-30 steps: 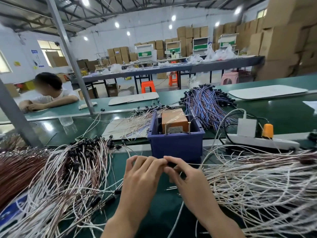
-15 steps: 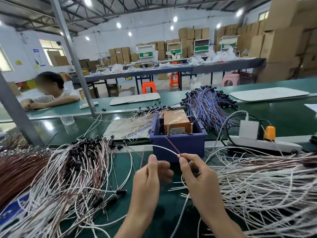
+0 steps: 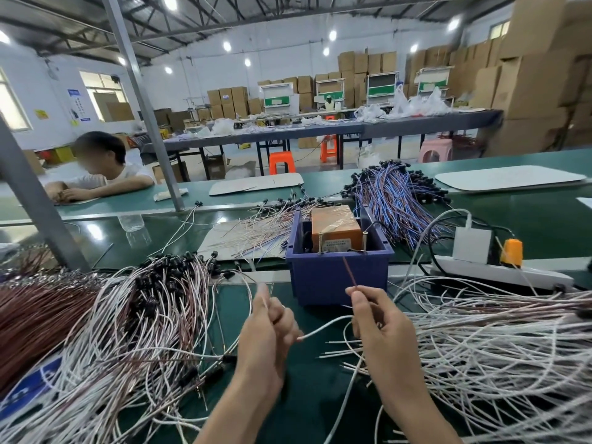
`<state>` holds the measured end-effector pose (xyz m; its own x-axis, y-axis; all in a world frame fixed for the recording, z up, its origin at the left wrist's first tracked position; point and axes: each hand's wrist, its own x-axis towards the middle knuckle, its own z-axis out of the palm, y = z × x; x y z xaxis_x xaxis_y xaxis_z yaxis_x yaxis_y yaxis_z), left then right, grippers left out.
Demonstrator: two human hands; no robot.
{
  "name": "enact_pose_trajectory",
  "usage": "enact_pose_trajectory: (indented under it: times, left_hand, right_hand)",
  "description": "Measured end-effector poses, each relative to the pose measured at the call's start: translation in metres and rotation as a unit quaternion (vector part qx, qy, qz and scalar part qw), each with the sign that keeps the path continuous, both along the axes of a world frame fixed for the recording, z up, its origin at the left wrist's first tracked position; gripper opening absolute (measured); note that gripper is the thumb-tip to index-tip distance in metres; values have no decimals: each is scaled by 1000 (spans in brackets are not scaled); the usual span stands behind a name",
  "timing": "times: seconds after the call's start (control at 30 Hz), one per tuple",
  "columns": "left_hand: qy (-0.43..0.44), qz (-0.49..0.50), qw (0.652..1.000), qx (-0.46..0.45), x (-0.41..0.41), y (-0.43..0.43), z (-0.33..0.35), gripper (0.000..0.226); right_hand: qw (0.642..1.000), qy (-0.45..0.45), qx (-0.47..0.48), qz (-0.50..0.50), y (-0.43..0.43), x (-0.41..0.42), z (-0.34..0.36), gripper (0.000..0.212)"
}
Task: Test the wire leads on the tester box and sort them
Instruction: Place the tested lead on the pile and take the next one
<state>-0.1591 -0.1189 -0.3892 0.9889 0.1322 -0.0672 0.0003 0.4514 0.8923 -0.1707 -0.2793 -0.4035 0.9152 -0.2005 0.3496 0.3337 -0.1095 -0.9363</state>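
Head: left hand [image 3: 266, 334], right hand [image 3: 381, 328] seemingly pinch wire lead [image 3: 320, 329].

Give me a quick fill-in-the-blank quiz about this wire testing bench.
The right hand pinches a brown wire tip pointing up toward the ____ bin.
That bin holds an ____ tester box.
The left hand grips a ____ wire.
Missing words: blue; orange; white.

Two hands [image 3: 266, 334] [image 3: 381, 328], one tester box [image 3: 334, 224], one power strip [image 3: 499, 277].
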Motion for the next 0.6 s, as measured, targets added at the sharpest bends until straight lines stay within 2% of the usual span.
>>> enact_pose_trajectory:
  times: [0.1,0.4,0.5,0.6]
  left_hand:
    - [-2,16,996,93,0,-11,-12,57]
    - [-41,30,996,69,9,-14,-17,48]
    - [-64,0,989,134,4,-13,-15,54]
    - [-92,-14,972,214,-6,-18,-12,51]
  right_hand:
    - [999,19,32,-25,-3,1,1,17]
    - [996,29,65,-49,-5,3,2,21]
    - [995,35,80,-50,-4,3,0,24]
    - [993,48,96,-47,-4,2,-1,27]
